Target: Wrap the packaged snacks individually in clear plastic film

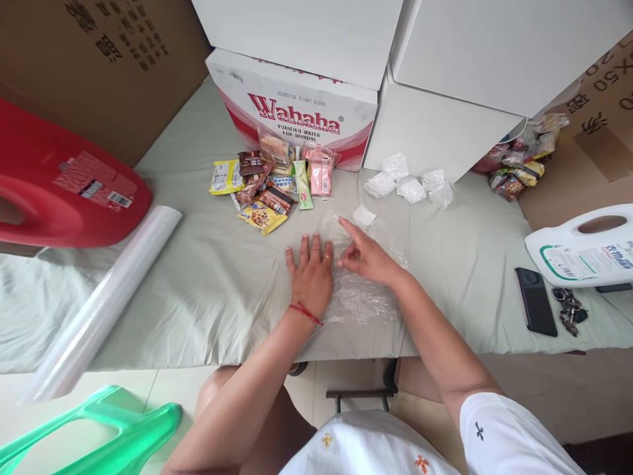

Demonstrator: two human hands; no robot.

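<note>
A clear plastic bag (363,297) lies flat on the pale green cloth (208,284) that covers the table in front of me. My left hand (311,274) rests palm down on the bag's left edge, fingers stretched out; a red string circles the wrist. My right hand (366,254) lies on the bag's upper part with its forefinger pointing out toward a small white packet (364,215); the other fingers are loosely curled. Neither hand holds anything.
A heap of snack packets (271,185) lies before a Wahaha water carton (297,109). White wrapped bundles (408,185) sit by white boxes (445,125). A film roll (103,303), red jug (64,191), white jug (583,247), phone (535,300), keys (570,310) and green stool (113,425) surround.
</note>
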